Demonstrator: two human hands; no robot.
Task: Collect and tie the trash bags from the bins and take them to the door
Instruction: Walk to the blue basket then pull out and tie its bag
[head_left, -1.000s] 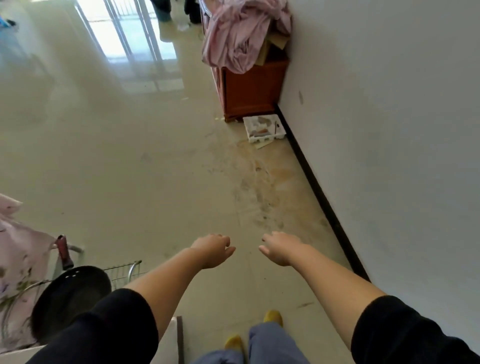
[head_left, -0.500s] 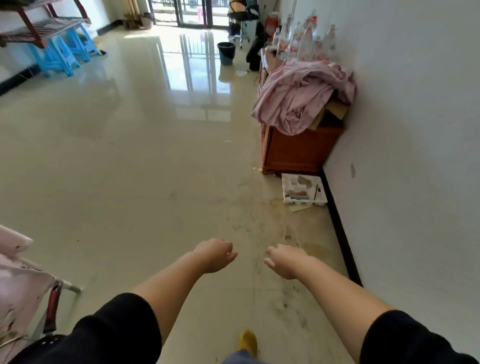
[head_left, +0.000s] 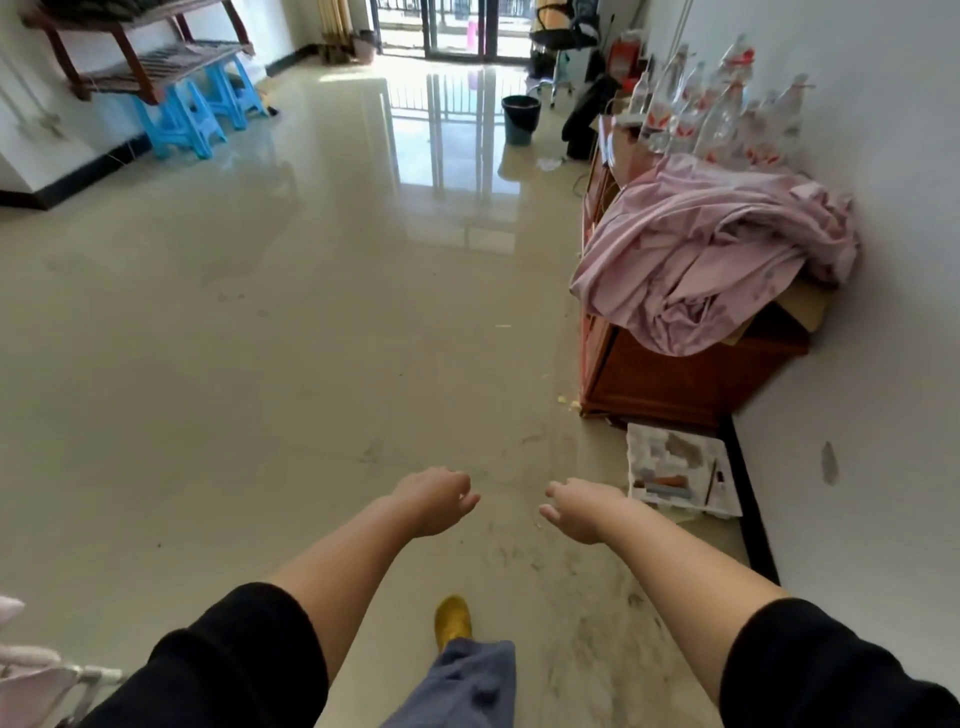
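A: Both arms stretch forward over the glossy floor (head_left: 291, 322), the left hand (head_left: 434, 499) and right hand (head_left: 584, 506) low and centre in the frame. What is in each grip?

B: Nothing. Both hang loosely curled and released, apart from each other.

A: What has changed in the last second?

B: The view has lifted. Earlier it showed mostly floor and the foot of the wooden cabinet (head_left: 691, 384); now the whole room opens up, with the pink sheet (head_left: 711, 249) heaped on the cabinet at right and one yellow shoe (head_left: 453, 619) stepping ahead at the bottom.

A: And the trash bags?

B: A dark bin (head_left: 520, 118) stands at upper centre near the glass doors (head_left: 441, 26), well away from the hands. Whether it holds a bag cannot be told. Collection looks not yet begun; the person appears to be walking toward it.
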